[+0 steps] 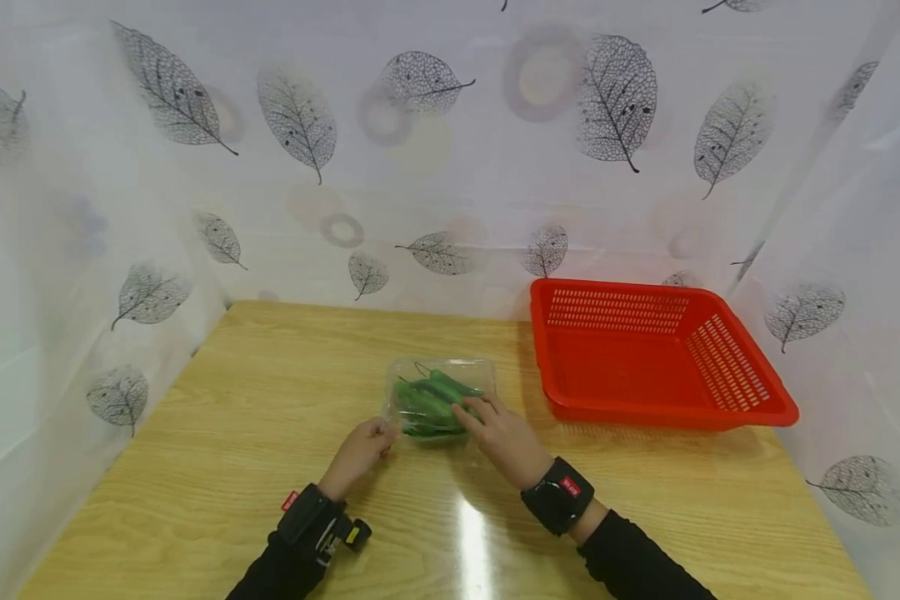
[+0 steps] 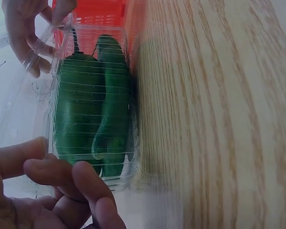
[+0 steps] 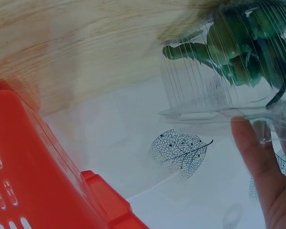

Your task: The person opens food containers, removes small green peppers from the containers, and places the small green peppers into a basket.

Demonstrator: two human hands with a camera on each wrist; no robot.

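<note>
A clear plastic box (image 1: 395, 400) of long green peppers (image 1: 423, 406) lies on the wooden table, toward its middle. My left hand (image 1: 362, 450) pinches the box's near left corner; the left wrist view shows its fingers (image 2: 52, 171) bent at the rim. From the right, my right hand (image 1: 508, 439) reaches over the box, its fingertips spread on the lid edge. In the right wrist view one straight finger (image 3: 251, 150) touches the clear rim. Ribbed walls show the peppers lying side by side, dark thin stems at one end.
A red plastic basket (image 1: 645, 414) with slotted walls stands at the back right of the wooden table (image 1: 270, 375). Behind and at both sides hangs a pale curtain (image 1: 450, 183) with a leaf print.
</note>
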